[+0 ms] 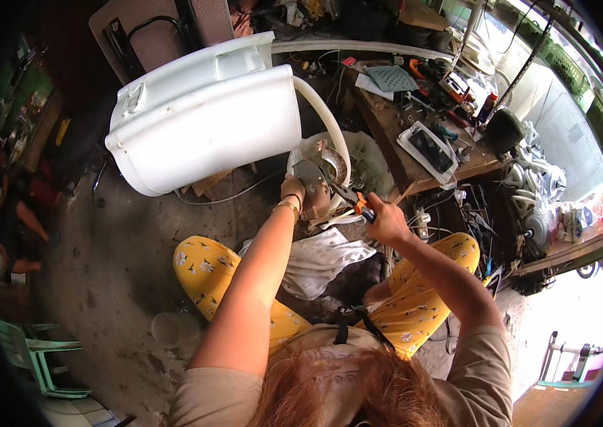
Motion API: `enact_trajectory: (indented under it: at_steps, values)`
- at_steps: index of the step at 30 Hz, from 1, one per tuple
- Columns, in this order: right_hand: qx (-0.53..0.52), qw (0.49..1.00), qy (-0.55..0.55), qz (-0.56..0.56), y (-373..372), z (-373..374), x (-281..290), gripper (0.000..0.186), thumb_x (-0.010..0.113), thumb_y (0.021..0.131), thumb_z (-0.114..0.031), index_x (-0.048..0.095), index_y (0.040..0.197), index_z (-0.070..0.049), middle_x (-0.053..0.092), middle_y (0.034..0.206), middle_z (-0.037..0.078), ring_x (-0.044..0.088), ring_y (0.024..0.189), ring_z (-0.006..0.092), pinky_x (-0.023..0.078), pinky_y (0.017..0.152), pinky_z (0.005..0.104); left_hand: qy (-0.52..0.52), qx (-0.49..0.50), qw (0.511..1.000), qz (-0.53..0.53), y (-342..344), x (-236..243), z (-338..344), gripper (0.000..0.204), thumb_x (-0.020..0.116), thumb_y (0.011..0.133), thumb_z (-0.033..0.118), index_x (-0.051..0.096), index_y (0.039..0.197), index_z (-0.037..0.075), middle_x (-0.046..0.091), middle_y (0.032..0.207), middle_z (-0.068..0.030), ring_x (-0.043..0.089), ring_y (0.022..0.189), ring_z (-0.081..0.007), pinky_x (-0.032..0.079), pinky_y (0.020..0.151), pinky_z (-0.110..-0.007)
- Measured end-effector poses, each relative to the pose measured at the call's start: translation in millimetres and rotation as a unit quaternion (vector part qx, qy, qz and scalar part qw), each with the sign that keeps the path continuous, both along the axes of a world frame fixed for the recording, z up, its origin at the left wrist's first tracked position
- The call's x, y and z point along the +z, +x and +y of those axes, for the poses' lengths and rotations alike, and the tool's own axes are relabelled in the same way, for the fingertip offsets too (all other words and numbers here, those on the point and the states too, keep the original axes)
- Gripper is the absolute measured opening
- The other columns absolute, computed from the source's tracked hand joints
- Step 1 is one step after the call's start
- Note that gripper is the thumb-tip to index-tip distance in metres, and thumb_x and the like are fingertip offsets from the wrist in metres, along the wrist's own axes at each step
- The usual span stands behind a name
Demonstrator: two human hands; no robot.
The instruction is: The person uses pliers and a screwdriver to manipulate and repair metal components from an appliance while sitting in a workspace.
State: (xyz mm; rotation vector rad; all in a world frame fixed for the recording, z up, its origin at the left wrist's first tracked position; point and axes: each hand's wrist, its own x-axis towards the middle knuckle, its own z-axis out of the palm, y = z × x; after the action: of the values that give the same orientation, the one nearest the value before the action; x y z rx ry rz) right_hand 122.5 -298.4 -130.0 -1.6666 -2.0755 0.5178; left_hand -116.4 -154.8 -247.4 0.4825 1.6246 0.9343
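Note:
My left hand [292, 191] grips a dull metal part [310, 178] with rusty, brownish areas. My right hand [381, 217] is closed on pliers [357, 201] with orange and black handles, their jaws at the metal part. Behind it, a curved, crusted brown piece [333, 158] rests over a pale plastic bucket [376, 171] with murky contents. A white hose [337, 121] arches down from a large white appliance body [202, 135] lying on its side. A white rag [312, 260] lies below my hands, between my knees.
A wooden workbench [401, 167] with tools and a phone-like device [426, 151] stands at the right, near tangled cables [465, 213]. A green plastic chair [42, 349] and another person's limbs [31, 220] are at left. A translucent container [173, 327] sits on the floor [123, 285].

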Motion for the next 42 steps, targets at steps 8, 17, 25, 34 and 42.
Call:
enact_trajectory:
  at_steps: [8,17,25,34,42]
  values:
    - [-0.109,0.735,-0.338,0.577,3,-68,-44,0.025,0.059,0.073,0.004,0.048,0.093,-0.006,0.047,0.063,0.004,0.044,0.047,0.0155,0.038,0.044,0.0294,0.114,-0.24,0.913,-0.31,5,138,-66,0.041,0.054,0.092,0.039,0.054,0.115,0.004,0.06,0.108,-0.0064,0.059,0.097,-0.0142,0.049,0.084,-0.03]
    - [-0.029,0.713,-0.322,0.622,-24,-99,-18,0.032,0.059,0.073,0.004,0.047,0.101,-0.005,0.048,0.071,0.005,0.041,0.051,0.0125,0.036,0.046,0.0269,0.243,-0.172,0.918,-0.261,-1,187,-137,0.036,0.059,0.088,0.019,0.053,0.12,0.003,0.058,0.114,-0.0041,0.053,0.105,-0.0137,0.04,0.094,-0.03]
    - [0.012,0.747,-0.283,0.601,-27,-100,-14,0.034,0.06,0.073,0.005,0.046,0.103,-0.003,0.047,0.074,0.004,0.043,0.054,0.0116,0.037,0.049,0.026,0.321,-0.225,0.898,-0.2,-13,196,-149,0.044,0.065,0.085,0.014,0.048,0.124,0.004,0.057,0.118,-0.0043,0.052,0.106,-0.0127,0.039,0.095,-0.029]
    - [0.039,0.751,-0.293,0.591,-26,-101,-24,0.041,0.059,0.074,0.006,0.044,0.111,-0.005,0.046,0.076,0.004,0.042,0.055,0.0118,0.038,0.05,0.0255,0.322,-0.242,0.893,-0.201,-23,197,-154,0.041,0.067,0.086,0.013,0.049,0.122,0.005,0.057,0.115,-0.0028,0.053,0.105,-0.0115,0.04,0.095,-0.028]
    - [-0.066,0.721,-0.381,0.575,-30,-91,-52,0.024,0.06,0.075,0.0,0.049,0.095,-0.008,0.049,0.066,0.002,0.048,0.051,0.0133,0.038,0.046,0.0267,0.209,-0.205,0.933,-0.21,-28,93,-128,0.031,0.062,0.088,0.019,0.052,0.116,0.007,0.061,0.107,-0.0027,0.059,0.095,-0.013,0.049,0.084,-0.031]
